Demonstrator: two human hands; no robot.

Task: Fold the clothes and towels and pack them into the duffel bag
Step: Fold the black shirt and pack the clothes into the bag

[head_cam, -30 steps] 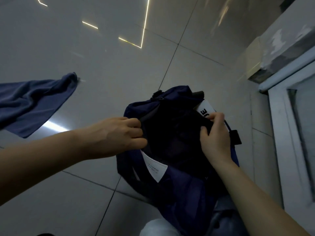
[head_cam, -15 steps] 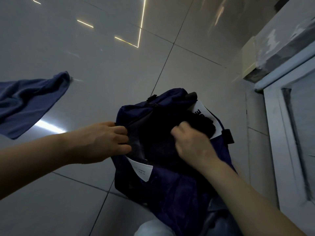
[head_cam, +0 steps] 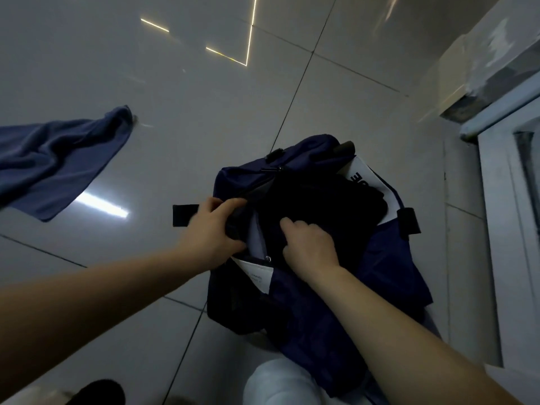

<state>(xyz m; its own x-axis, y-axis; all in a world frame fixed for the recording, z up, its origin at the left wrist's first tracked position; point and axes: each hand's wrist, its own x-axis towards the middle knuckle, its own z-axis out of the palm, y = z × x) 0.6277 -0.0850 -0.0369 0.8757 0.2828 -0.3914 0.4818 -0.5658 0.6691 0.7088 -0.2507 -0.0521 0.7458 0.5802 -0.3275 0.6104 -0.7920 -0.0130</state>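
A navy duffel bag [head_cam: 391,276] lies open on the glossy tiled floor in front of me. My left hand [head_cam: 211,229] grips the left edge of its opening. My right hand [head_cam: 309,248] is inside the opening with curled fingers, pressing down on a black garment [head_cam: 324,203] that fills the bag. A white panel with black letters [head_cam: 366,179] shows at the bag's far right side. A white label [head_cam: 257,276] hangs at the near left edge. A blue towel [head_cam: 55,162] lies spread on the floor at the far left.
A black strap end [head_cam: 182,214] sticks out left of my left hand, another [head_cam: 409,222] on the bag's right. A white door frame [head_cam: 508,229] and wall run along the right. My knee [head_cam: 280,381] and a dark shoe [head_cam: 93,391] are at the bottom.
My right hand left the bag's far right edge and moved left into the opening onto the black garment. My left hand stays gripping the left edge; a strap end now shows beside it.
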